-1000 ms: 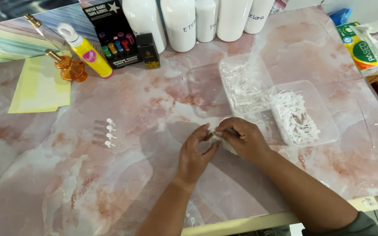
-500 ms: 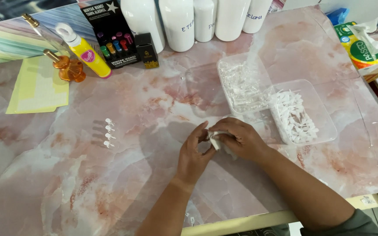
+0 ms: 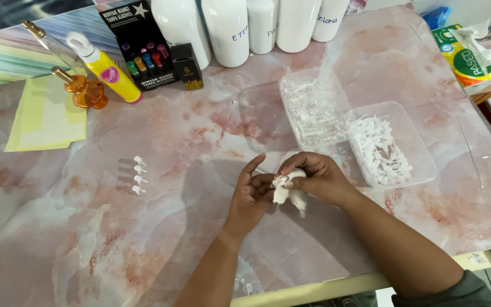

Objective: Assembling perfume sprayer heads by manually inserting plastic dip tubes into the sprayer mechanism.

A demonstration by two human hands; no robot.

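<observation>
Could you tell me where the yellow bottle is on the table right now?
In the head view the yellow bottle lies tilted at the table's far left, between the amber bottle and the black box, far from both hands.

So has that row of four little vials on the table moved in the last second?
No. The four small vials lie in the same row left of the left hand, at the same distance below the yellow bottle.

Glossy marble-look tabletop (image 3: pixel 200 131), clear plastic trays (image 3: pixel 421 165), and a matt white wad (image 3: pixel 291 190), perhaps tissue.
</observation>
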